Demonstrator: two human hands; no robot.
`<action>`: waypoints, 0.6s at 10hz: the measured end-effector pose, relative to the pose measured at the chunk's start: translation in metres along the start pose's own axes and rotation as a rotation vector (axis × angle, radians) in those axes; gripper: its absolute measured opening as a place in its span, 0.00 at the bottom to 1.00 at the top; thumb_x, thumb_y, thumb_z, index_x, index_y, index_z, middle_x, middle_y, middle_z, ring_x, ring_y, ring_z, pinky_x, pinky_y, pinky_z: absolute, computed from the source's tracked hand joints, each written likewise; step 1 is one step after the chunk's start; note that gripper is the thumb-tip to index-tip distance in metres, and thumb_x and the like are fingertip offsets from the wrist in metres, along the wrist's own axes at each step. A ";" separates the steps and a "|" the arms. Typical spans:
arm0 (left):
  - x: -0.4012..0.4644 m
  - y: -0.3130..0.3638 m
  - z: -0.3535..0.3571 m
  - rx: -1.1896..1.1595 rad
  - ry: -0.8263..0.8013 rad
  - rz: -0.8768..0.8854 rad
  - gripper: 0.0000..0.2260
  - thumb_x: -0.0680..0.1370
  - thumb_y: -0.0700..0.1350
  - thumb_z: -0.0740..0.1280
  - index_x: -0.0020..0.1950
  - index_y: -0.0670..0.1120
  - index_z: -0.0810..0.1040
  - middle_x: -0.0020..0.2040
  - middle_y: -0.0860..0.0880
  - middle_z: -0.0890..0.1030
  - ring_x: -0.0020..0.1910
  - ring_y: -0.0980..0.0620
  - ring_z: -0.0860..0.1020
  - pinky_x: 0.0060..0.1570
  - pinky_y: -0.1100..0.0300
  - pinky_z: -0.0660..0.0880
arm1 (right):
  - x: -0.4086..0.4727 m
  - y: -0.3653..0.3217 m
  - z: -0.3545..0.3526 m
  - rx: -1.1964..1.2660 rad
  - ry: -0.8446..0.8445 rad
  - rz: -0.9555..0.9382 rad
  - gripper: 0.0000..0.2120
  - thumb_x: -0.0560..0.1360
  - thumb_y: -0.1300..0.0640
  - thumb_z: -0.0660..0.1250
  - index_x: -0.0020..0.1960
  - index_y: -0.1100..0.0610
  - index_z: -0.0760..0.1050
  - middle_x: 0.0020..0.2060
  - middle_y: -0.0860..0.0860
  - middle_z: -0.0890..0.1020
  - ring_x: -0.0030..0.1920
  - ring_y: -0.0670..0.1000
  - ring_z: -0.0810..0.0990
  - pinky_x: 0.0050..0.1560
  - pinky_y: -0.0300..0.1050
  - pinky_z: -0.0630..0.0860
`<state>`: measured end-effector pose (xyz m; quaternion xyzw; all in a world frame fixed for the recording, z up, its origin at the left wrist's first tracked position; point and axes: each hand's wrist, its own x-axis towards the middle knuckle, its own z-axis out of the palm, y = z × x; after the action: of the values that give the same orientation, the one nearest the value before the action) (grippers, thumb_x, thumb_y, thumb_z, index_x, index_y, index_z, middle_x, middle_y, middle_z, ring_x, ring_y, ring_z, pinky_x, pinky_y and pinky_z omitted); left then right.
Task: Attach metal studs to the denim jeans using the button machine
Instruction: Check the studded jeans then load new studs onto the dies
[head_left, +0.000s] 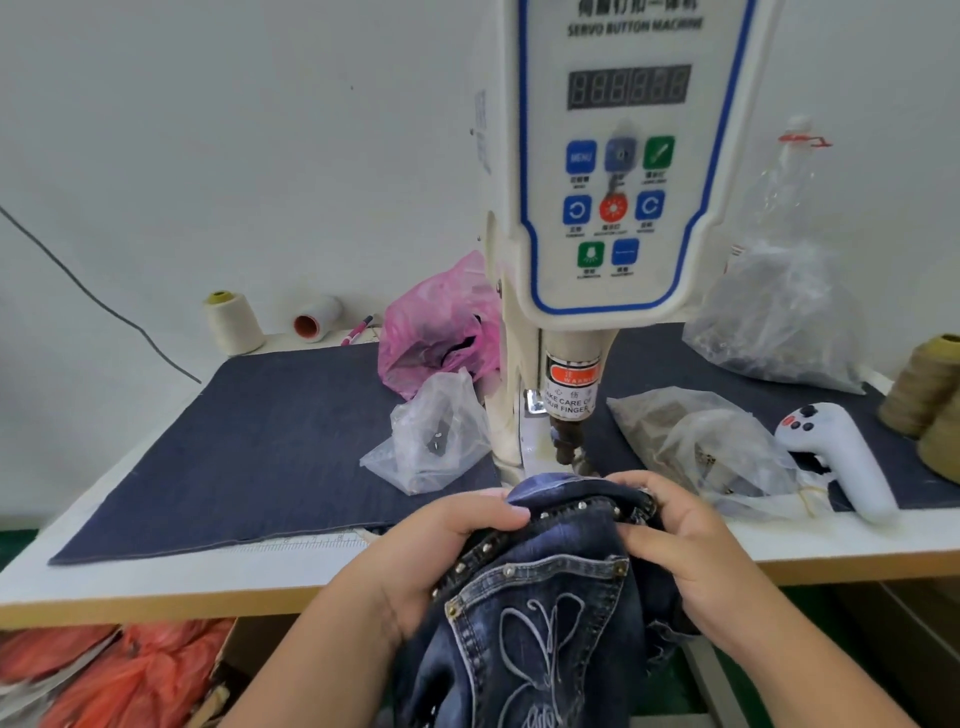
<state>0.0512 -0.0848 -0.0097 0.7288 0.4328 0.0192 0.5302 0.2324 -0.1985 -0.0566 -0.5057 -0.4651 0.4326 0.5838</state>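
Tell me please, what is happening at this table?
A person holds dark denim jeans in front of a white button machine. The left hand and the right hand both grip the studded edge, just before the machine's punch. A row of metal studs is already on that edge. Plastic bags lie on either side of the machine.

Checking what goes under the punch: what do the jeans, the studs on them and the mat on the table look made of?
Jeans: dark blue washed denim, by the faded weave and pale topstitching.
Studs: shiny silver, probably metal, by their glints.
Mat: flat dark blue cloth, likely unwashed denim; matte and even.
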 end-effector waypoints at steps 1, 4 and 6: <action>-0.012 -0.017 -0.001 -0.078 -0.036 0.059 0.16 0.84 0.35 0.56 0.39 0.51 0.67 0.22 0.61 0.75 0.19 0.70 0.72 0.24 0.76 0.67 | -0.010 -0.005 0.003 0.000 0.016 0.009 0.16 0.67 0.55 0.75 0.54 0.46 0.81 0.52 0.53 0.85 0.53 0.55 0.84 0.50 0.50 0.80; -0.043 -0.020 0.006 -0.482 -0.152 0.069 0.14 0.75 0.37 0.66 0.59 0.42 0.81 0.48 0.42 0.84 0.45 0.47 0.82 0.48 0.58 0.79 | -0.017 -0.007 0.016 -0.130 0.032 0.085 0.24 0.61 0.52 0.80 0.55 0.41 0.79 0.51 0.50 0.86 0.52 0.53 0.85 0.55 0.59 0.80; -0.060 -0.010 0.009 -0.381 0.078 0.435 0.11 0.74 0.41 0.67 0.51 0.54 0.83 0.50 0.48 0.85 0.50 0.49 0.83 0.53 0.55 0.78 | -0.016 -0.020 0.021 -0.168 0.172 -0.048 0.26 0.66 0.67 0.76 0.52 0.38 0.79 0.49 0.45 0.85 0.50 0.47 0.84 0.50 0.47 0.79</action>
<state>0.0121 -0.1298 0.0044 0.6905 0.2752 0.2415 0.6238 0.2097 -0.2122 -0.0375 -0.5767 -0.4601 0.3328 0.5873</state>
